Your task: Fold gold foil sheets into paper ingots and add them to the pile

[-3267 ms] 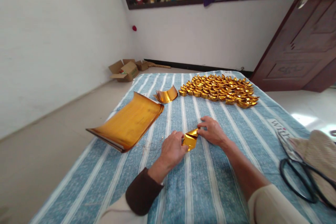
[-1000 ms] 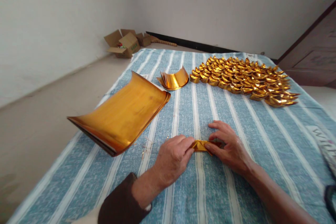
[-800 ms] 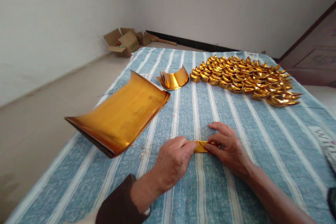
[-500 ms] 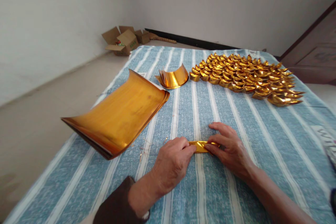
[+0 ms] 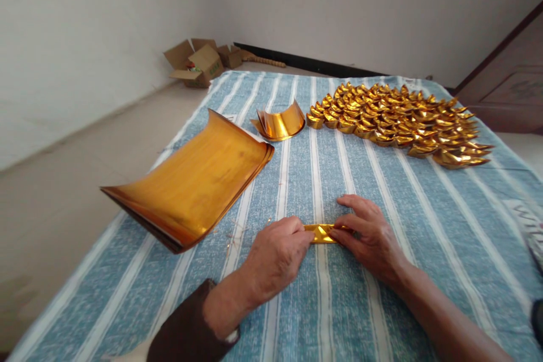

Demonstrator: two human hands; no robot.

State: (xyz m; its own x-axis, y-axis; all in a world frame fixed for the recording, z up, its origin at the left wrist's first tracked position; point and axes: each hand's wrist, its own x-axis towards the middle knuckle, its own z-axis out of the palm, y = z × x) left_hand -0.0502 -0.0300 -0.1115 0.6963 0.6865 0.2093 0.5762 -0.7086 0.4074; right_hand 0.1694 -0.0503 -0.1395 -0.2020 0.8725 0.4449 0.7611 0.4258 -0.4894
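A narrow folded strip of gold foil paper (image 5: 321, 233) lies flat on the striped cloth between my two hands. My left hand (image 5: 278, 257) pinches its left end between thumb and curled fingers. At the other end, my right hand (image 5: 367, 235) grips the strip with thumb and fingertips, one finger raised off it. Both ends of the strip are partly hidden by my fingers. Up and to the left rests a curved stack of large gold foil sheets (image 5: 190, 181). Beyond it stand a few smaller curled gold foil pieces (image 5: 282, 123).
Rows of folded gold paper ingots (image 5: 394, 119) cover the far right of the table. The blue and white striped cloth (image 5: 139, 300) spreads under everything. Open cardboard boxes (image 5: 199, 65) sit on the floor past the far left corner, near the wall.
Both hands keep their hold on the foil strip and have barely moved. The view has shifted very slightly, and the light pattern on the strip differs.
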